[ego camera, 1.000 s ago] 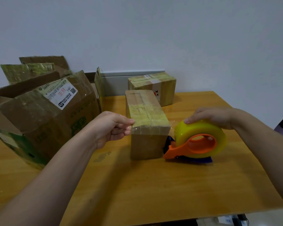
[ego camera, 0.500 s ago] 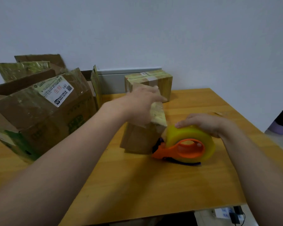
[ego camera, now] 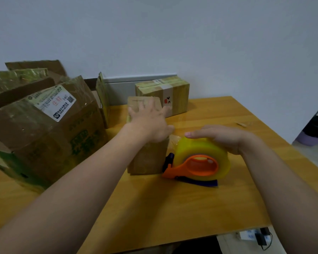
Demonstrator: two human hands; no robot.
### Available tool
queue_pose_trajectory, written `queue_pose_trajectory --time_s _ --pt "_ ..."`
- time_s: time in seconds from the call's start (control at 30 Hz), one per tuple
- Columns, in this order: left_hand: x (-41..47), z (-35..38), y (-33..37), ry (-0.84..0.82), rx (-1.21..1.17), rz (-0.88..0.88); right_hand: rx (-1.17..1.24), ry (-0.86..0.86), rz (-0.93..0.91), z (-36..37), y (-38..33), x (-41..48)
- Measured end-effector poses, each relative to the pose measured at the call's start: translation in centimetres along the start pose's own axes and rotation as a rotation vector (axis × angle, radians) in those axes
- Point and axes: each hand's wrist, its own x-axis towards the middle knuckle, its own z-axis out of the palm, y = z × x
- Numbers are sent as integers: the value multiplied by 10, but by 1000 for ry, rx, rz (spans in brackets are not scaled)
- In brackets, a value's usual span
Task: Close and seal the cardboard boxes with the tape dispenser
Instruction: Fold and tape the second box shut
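Observation:
A small cardboard box (ego camera: 147,158) stands in the middle of the wooden table (ego camera: 173,208). My left hand (ego camera: 151,120) lies flat on its top with fingers spread, pressing down. Right beside the box sits the tape dispenser (ego camera: 198,162), an orange frame holding a yellow tape roll, with a strip of clear tape running up to the box's top edge. My right hand (ego camera: 222,138) rests over the roll, fingers stretched across it.
A large open cardboard box (ego camera: 44,132) with a white label lies at the left. Another taped small box (ego camera: 165,94) stands at the back near the wall. The table's front and right edges are close by; a power strip (ego camera: 253,235) lies on the floor.
My left hand moved from the box's left side onto its top and now lies flat, further back. The box was tilted and is upright again. My right hand stays on the dispenser.

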Motion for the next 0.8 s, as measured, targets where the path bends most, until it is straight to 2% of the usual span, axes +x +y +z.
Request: queue_pose_trajectory --time_s 0.1,0.2,0.5,0.67,0.8 --pt "1 4 -15 -85 -63 47 75 -23 8 0 -2 2" --pt "1 6 -28 -104 -117 99 87 -37 2 3 -10 0" --pt "-5 8 -32 -59 -175 144 298 -10 -38 4 5 -8" --pt "-3 11 -38 -42 -185 147 397 -85 -67 -7 23 -28" --pt "-2 16 -39 -1 -186 139 415 12 -27 -12 47 -43"
